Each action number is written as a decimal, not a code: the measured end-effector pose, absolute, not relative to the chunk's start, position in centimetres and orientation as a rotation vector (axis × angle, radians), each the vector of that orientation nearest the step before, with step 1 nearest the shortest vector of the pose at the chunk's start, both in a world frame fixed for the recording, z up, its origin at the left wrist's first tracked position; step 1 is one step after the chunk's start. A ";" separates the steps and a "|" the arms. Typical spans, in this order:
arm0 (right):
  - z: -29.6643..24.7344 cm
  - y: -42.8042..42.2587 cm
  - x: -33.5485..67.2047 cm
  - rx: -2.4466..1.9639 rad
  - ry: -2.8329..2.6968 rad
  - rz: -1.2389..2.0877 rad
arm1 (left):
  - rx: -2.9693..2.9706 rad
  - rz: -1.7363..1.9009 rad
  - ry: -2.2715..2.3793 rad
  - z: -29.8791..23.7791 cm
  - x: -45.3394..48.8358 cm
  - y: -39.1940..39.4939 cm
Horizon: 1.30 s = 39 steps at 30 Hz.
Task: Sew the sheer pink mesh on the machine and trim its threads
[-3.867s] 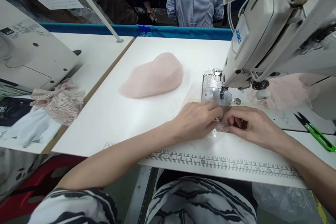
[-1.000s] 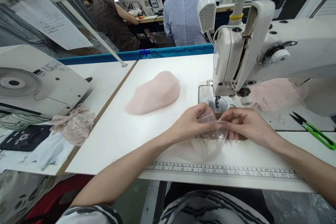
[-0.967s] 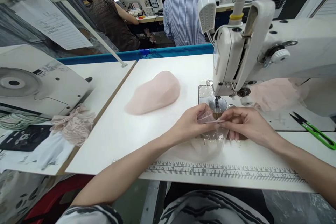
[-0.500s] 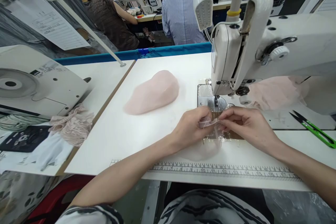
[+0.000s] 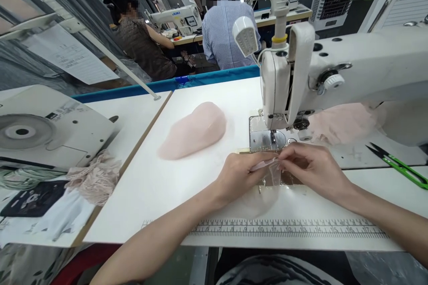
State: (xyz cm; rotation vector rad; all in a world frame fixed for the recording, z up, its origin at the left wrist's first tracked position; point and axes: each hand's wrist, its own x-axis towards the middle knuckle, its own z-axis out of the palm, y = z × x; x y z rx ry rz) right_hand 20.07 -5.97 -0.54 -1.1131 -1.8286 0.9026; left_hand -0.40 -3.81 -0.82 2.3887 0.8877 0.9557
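Observation:
Both hands pinch one piece of thin, sheer pale pink fabric (image 5: 264,200) just in front of the sewing machine (image 5: 281,84). My left hand (image 5: 239,173) grips its folded edge between thumb and fingers. At the right end of that edge, my right hand (image 5: 310,167) is closed on it with thumb and fingertips. The rest of the piece hangs down onto the white table. Behind the hands lie the metal needle plate (image 5: 259,136) and the presser foot (image 5: 273,137); the fabric is apart from them.
A pink fabric piece (image 5: 195,131) lies flat on the left; more pink fabric (image 5: 344,122) is under the machine arm. Green thread snips (image 5: 401,167) rest at right. A printed ruler (image 5: 287,229) runs along the front edge. Two people sit at machines beyond the blue-edged table.
The camera view has tilted slightly, so the table sits lower in the picture. Both hands still pinch the fabric; my left fingers lie straighter along its edge.

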 end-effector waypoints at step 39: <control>-1.8 -6.2 20.4 -0.767 -2.139 0.245 | 2.530 1.033 0.883 -1.3 -0.2 -4.5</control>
